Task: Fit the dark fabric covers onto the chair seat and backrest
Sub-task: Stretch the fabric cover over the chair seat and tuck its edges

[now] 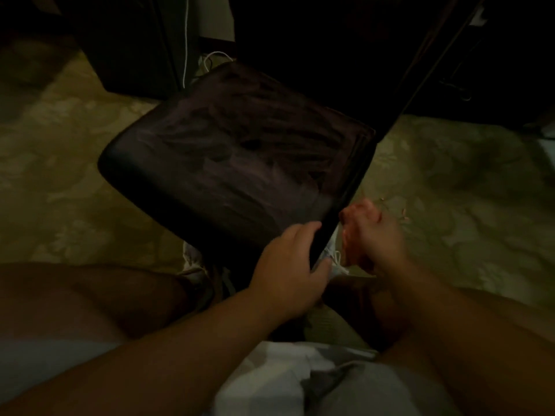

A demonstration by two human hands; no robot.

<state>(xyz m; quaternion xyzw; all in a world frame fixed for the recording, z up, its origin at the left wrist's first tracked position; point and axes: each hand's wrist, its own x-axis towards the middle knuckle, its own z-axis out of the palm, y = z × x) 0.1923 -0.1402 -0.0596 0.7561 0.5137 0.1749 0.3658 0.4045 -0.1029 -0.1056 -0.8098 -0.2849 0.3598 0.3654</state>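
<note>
The chair seat (pixel 228 157) fills the middle of the head view, wrapped in a dark, wrinkled fabric cover. A dark backrest edge (pixel 339 205) runs diagonally along the seat's right side, up toward the top right. My left hand (pixel 288 265) grips the lower end of that edge, fingers on the seat side and thumb on the other. My right hand (pixel 372 235) is just right of the edge with its fingers curled; the dim light hides whether it holds fabric.
Patterned greenish carpet (pixel 75 175) lies all around the chair. Dark furniture (pixel 129 43) stands at the back, with a white cable (pixel 186 40) hanging beside it. My knees and light shorts (pixel 300 379) fill the bottom of the view. White shoes (pixel 192 259) show under the seat.
</note>
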